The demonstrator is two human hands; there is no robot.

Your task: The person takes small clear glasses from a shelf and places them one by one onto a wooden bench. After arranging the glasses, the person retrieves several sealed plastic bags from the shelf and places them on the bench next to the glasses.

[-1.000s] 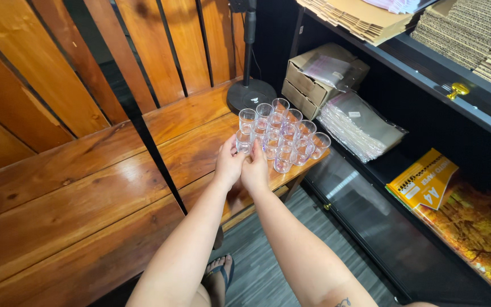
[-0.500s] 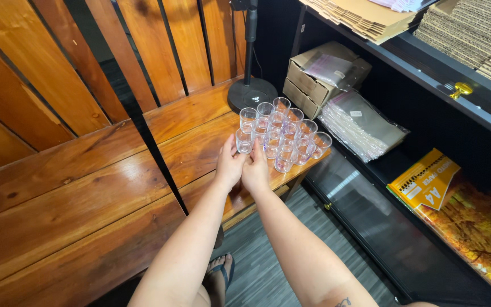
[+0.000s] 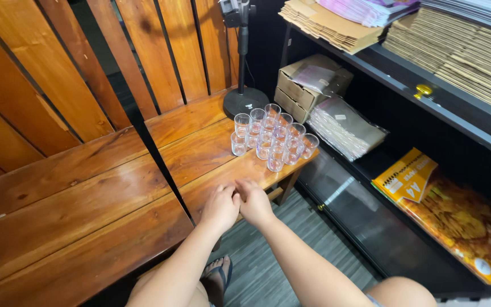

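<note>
Hands withdrawn from glasses, yellow package right

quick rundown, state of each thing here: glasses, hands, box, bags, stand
small clear glasses: upright, clustered on the bench, look empty
left hand: empty, on the bench edge
right hand: empty, touching the left
cardboard box: flaps open
clear bags: stacked flat
stand base: upright on bench

We see clear, colourless glasses on a reddish-brown bench with darker grain streaks, and the slatted wall behind shows the same warm orange-brown. The round stand base and the shelves are black, the cardboard box is tan, and the paper pack is yellow with dark lettering
</note>
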